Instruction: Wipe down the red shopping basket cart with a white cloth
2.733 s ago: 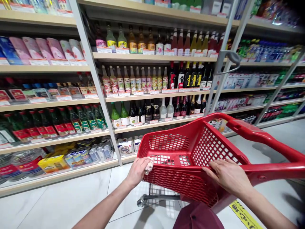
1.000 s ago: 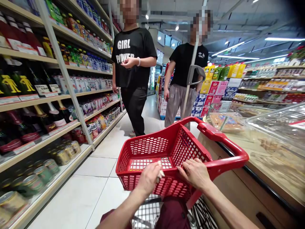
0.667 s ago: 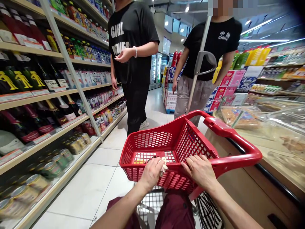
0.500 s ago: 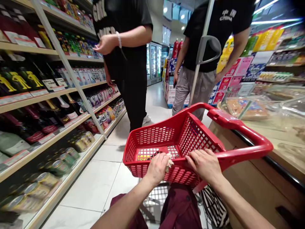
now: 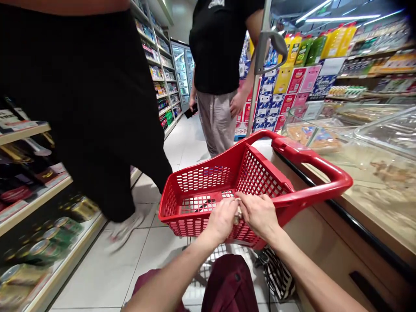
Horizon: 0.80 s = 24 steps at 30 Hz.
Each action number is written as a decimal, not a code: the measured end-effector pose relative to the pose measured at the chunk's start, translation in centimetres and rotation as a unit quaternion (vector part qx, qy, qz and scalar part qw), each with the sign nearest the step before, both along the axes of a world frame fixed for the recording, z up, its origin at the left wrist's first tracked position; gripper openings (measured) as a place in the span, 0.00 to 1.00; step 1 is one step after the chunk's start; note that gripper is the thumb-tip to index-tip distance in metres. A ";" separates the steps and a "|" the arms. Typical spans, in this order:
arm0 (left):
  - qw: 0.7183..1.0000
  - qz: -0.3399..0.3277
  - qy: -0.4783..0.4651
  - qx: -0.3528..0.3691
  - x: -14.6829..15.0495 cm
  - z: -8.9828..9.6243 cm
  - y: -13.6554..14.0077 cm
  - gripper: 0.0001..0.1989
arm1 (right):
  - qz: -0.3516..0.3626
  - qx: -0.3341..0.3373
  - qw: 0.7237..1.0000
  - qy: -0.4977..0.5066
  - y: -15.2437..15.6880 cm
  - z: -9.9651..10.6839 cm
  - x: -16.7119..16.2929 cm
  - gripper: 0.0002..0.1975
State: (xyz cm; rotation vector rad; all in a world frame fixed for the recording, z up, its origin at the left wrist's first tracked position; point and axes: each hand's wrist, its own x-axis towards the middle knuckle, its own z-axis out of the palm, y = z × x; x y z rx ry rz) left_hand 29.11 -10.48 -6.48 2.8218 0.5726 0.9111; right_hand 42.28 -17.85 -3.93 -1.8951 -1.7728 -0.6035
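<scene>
A red shopping cart (image 5: 208, 177) with perforated sides stands before me, its handle out to the right. Over its near rim, my left hand (image 5: 224, 219) is closed on a small crumpled pale piece, seemingly a tissue (image 5: 238, 215). My right hand (image 5: 260, 214) meets it there, fingers bent and tips against the same tissue. How each finger grips is partly hidden. Through the basket floor some dark marks show; I cannot tell what they are.
A person in black trousers (image 5: 94, 112) stands close at left, beside shelves of cans (image 5: 58, 236). Another person in a black shirt (image 5: 217, 47) stands beyond the cart, near a grey crutch (image 5: 260, 56). At right is a food counter (image 5: 367, 173). A striped bag (image 5: 279, 275) hangs below.
My right hand has slid left along the rim to meet my left hand at the tissue. The person in black trousers has come nearer on the left. My view has turned right.
</scene>
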 end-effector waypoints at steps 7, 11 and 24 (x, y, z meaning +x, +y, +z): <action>1.000 0.028 0.000 0.007 -4.4 -0.8 2.6 0.16 | 0.074 -0.002 0.997 0.020 -0.7 0.3 -1.1 0.14; 0.997 -0.018 -0.001 -0.074 -3.0 -0.3 2.2 0.21 | 0.057 -0.004 0.997 0.055 -0.8 0.5 -2.1 0.20; 0.995 0.009 0.075 -0.066 -6.2 -0.9 3.3 0.34 | 0.000 0.003 1.000 0.026 0.2 -0.7 -4.9 0.10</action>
